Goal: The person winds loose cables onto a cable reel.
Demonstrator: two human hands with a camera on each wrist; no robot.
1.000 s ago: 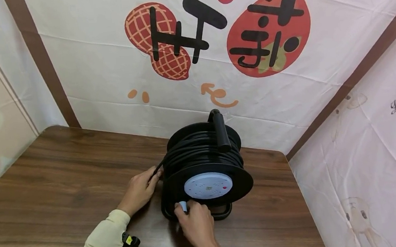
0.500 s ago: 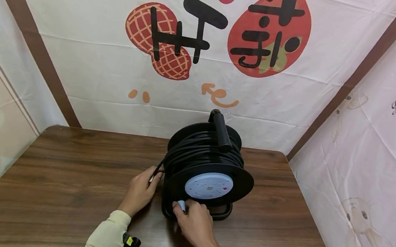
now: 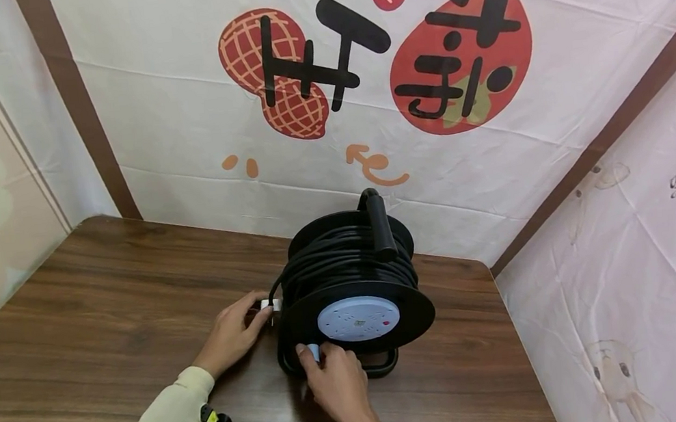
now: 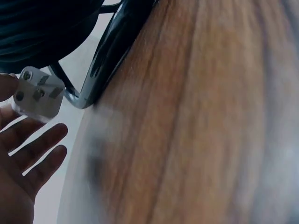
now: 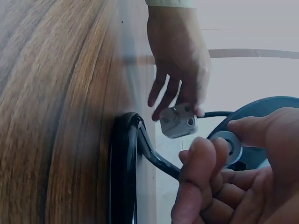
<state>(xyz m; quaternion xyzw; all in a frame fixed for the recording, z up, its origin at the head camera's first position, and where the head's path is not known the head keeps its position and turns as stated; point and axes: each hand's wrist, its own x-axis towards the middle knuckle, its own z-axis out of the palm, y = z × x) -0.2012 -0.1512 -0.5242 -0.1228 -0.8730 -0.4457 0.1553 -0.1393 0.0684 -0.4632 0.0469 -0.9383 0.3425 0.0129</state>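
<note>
A black cable reel (image 3: 416,309) stands on the table, wound with black cable (image 3: 343,255). Its front carries a round pale socket plate (image 3: 358,319). At the reel's left side, my left hand (image 3: 227,336) pinches a white plug (image 4: 39,93) on the cable's end between thumb and finger. The other fingers of that hand are spread, as the left wrist view shows. My right hand (image 3: 340,386) holds a small pale round knob (image 5: 233,147) at the lower left of the reel's front, between curled fingers and thumb. Those fingers partly cover it.
Below the reel, a black tube frame (image 3: 382,368) rests on the wooden table (image 3: 108,318). A black carrying handle (image 3: 381,227) rises at the top. Close behind hangs a printed white cloth (image 3: 187,185), with another cloth wall (image 3: 618,291) at the right.
My left hand has drawn slightly left, and the white plug in its fingers shows more now. My right hand stays at the knob. The head view has shifted a little.
</note>
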